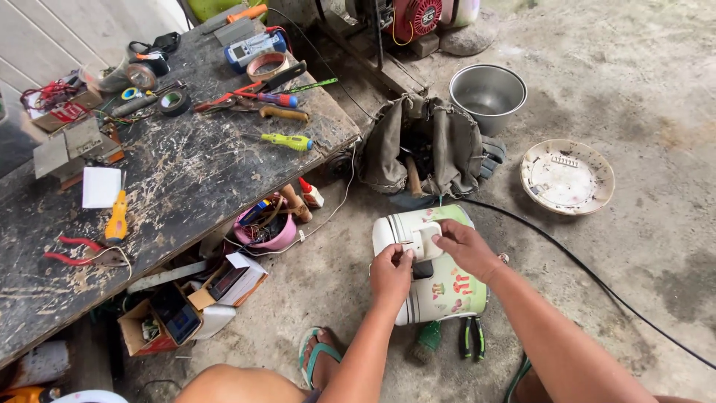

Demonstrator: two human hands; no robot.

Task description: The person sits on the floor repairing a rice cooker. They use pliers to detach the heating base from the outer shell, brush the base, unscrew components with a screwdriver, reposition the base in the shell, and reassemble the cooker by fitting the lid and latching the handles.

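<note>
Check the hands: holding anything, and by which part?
Both hands grip the white rice cooker body lying on its side: left hand and right hand pinch its white front switch panel.

Both forearms enter from the lower frame edge, at about 6 o'clock, and extend toward 12 o'clock, converging near frame center. The left hand [391,272] is palm down, knuckles up, fingers curled forward with the fingertips pinched together at its 1 o'clock side. The right hand [464,248] lies at the left hand's 2 o'clock, palm down, fingers bent toward 9 o'clock. The two hands sit just beside each other, fingertips nearly meeting. Both arms are bare.
</note>
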